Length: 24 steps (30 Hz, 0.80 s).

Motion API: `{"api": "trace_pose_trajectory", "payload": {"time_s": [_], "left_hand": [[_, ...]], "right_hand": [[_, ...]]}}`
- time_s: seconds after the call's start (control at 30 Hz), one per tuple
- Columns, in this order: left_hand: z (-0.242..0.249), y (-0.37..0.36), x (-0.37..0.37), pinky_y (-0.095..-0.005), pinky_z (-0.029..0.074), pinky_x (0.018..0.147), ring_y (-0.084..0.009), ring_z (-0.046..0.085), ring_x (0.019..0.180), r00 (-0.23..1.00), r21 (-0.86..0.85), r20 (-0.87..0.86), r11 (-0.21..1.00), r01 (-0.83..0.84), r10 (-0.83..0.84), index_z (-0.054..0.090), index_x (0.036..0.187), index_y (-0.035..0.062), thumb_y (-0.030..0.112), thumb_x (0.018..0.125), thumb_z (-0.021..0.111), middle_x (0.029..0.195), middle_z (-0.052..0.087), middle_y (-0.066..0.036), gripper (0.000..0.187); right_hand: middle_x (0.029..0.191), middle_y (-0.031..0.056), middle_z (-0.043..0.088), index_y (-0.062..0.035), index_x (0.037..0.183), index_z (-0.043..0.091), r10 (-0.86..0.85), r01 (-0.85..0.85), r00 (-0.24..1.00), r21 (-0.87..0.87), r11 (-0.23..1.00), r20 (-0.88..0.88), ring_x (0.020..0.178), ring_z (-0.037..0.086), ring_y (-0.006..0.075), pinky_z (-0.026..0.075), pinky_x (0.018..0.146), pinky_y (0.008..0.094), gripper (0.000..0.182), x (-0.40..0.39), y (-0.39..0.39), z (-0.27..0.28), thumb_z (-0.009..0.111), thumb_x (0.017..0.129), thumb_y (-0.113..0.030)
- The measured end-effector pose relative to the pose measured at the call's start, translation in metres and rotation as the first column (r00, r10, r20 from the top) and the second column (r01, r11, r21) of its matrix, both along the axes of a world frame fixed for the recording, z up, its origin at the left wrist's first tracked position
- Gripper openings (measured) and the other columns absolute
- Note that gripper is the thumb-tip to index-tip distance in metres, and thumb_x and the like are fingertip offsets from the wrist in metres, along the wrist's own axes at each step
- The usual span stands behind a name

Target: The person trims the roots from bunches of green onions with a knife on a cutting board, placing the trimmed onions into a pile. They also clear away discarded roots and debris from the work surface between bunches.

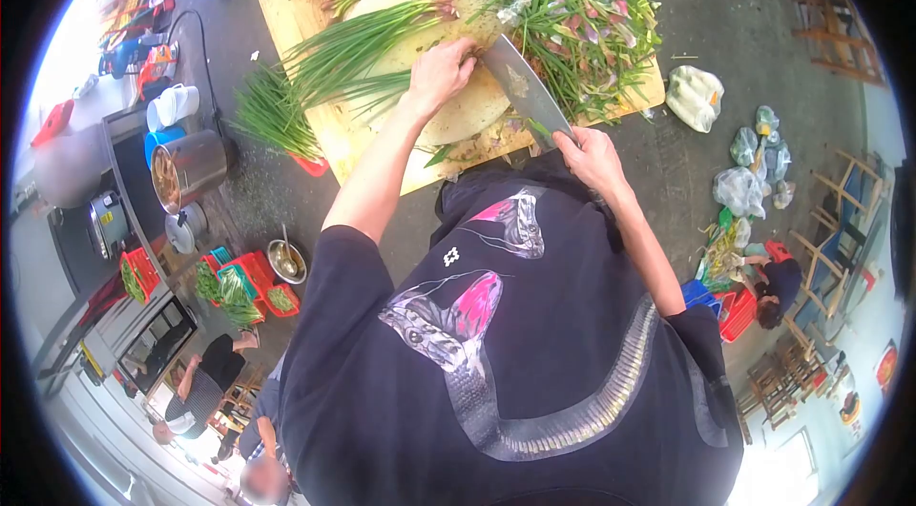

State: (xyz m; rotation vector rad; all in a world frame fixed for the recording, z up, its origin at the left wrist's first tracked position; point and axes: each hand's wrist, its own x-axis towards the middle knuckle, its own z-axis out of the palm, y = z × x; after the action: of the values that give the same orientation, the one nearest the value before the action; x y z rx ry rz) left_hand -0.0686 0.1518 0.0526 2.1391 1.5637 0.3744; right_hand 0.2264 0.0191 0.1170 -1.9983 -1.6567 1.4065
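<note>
On a round cutting board [420,0] atop a wooden table [329,148] lie long green onions [358,39], their root ends toward the middle. My left hand [442,75] is closed near the board's centre, its fingers pressed together on the root end of some green onions [382,86]; the fingertips partly hide it. The handle of a wide cleaver [528,86] is in my right hand [590,159]. The blade points up and left, its far end close beside my left fingers. A heap of trimmed leaves and peelings [582,20] covers the table's right side.
More green onions [272,110] hang past the table's left edge above a red container [310,165]. A metal pot [191,167] and red crates [253,272] stand left. Plastic bags [694,98] lie on the floor at right. Other people are at lower left and right.
</note>
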Motion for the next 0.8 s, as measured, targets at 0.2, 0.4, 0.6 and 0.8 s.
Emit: {"api": "trace_pose_trajectory", "payload": {"time_s": [0.2, 0.4, 0.6, 0.8], "left_hand": [[0.005, 0.012, -0.004, -0.0486, 0.06, 0.085, -0.0364, 0.072, 0.106, 0.982, -0.027, -0.059, 0.983, 0.18, -0.181, 0.07, 0.126, 0.0165, 0.021, 0.1, 0.066, 0.118, 0.072, -0.011, 0.026], [-0.008, 0.024, -0.013, -0.0494, 0.059, 0.087, -0.0372, 0.071, 0.107, 0.952, 0.051, 0.063, 0.954, 0.295, -0.298, 0.07, 0.125, 0.014, 0.019, 0.097, 0.068, 0.118, 0.073, -0.012, 0.028], [0.009, 0.04, -0.002, -0.0501, 0.058, 0.086, -0.0431, 0.072, 0.098, 0.945, -0.09, -0.07, 0.946, 0.312, -0.319, 0.072, 0.118, 0.0042, 0.01, 0.091, 0.066, 0.102, 0.075, -0.023, 0.028], [0.02, 0.046, 0.029, -0.0521, 0.06, 0.066, -0.0408, 0.075, 0.075, 0.875, -0.048, -0.343, 0.937, 0.346, -0.341, 0.069, 0.094, 0.0004, 0.009, 0.085, 0.063, 0.083, 0.074, -0.023, 0.013]], "right_hand": [[0.064, 0.0045, 0.065, 0.0, 0.084, 0.071, -0.133, 0.104, 0.979, -0.182, 0.978, -0.156, 0.054, 0.061, 0.0128, 0.05, 0.057, 0.0354, 0.043, 0.005, 0.005, -0.001, 0.066, 0.101, -0.039], [0.062, 0.0009, 0.059, -0.0029, 0.081, 0.065, -0.246, 0.159, 0.931, -0.308, 0.938, -0.269, 0.052, 0.056, 0.0112, 0.046, 0.052, 0.0315, 0.04, 0.006, 0.005, -0.008, 0.067, 0.103, -0.036], [0.06, 0.0013, 0.058, -0.0029, 0.079, 0.064, -0.301, 0.177, 0.903, -0.372, 0.911, -0.307, 0.05, 0.054, 0.0124, 0.044, 0.05, 0.033, 0.041, 0.008, 0.01, -0.007, 0.068, 0.103, -0.036], [0.059, 0.0023, 0.058, -0.0019, 0.078, 0.064, -0.297, 0.182, 0.909, -0.362, 0.914, -0.291, 0.049, 0.055, 0.0134, 0.044, 0.05, 0.0334, 0.041, 0.005, 0.013, -0.005, 0.067, 0.102, -0.034]]}}
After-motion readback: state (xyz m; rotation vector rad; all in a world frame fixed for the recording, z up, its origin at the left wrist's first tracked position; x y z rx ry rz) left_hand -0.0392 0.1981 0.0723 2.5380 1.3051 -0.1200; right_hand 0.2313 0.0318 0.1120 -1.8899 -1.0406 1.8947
